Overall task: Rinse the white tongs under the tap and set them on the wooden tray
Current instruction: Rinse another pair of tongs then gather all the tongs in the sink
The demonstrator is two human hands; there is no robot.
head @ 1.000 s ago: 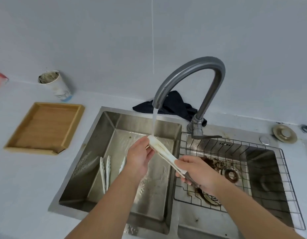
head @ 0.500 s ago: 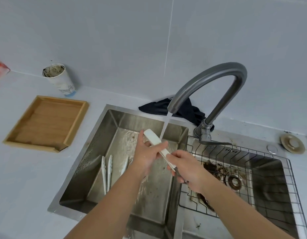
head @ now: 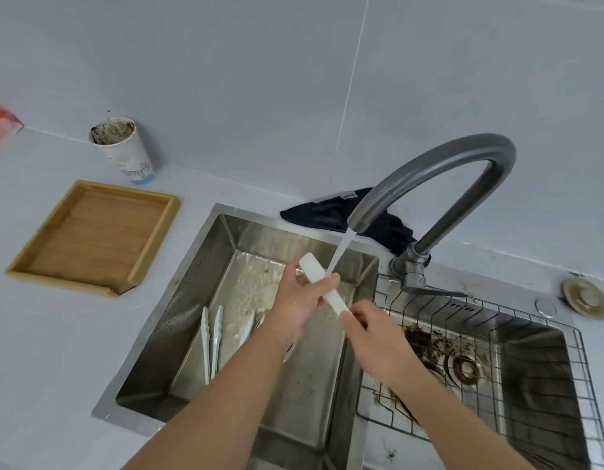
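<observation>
Both my hands hold one pair of white tongs (head: pixel 312 270) over the left sink basin (head: pixel 205 266). My left hand (head: pixel 302 300) wraps the tongs near their upper end, and my right hand (head: pixel 373 329) grips the lower end. Water runs from the grey tap (head: pixel 429 167) onto the tongs by my left thumb. The wooden tray (head: pixel 94 237) lies on the counter to the left of the sink, with nothing in it. Another pair of white tongs (head: pixel 211 337) lies on the basin floor, with a further white utensil (head: pixel 248 329) beside it, partly hidden by my left forearm.
A dirty paper cup (head: pixel 124 149) stands behind the tray against the wall. A dark cloth (head: pixel 344 215) lies behind the tap. The right basin holds a wire rack (head: pixel 497 334) and a rusty drain (head: pixel 465 368). A sink plug (head: pixel 587 298) rests at far right, a red object (head: pixel 0 127) at far left.
My left hand has slid down the tongs, so their white tip now sticks out above it. The water now falls beside my left thumb instead of on the tip. The camera shifted left.
</observation>
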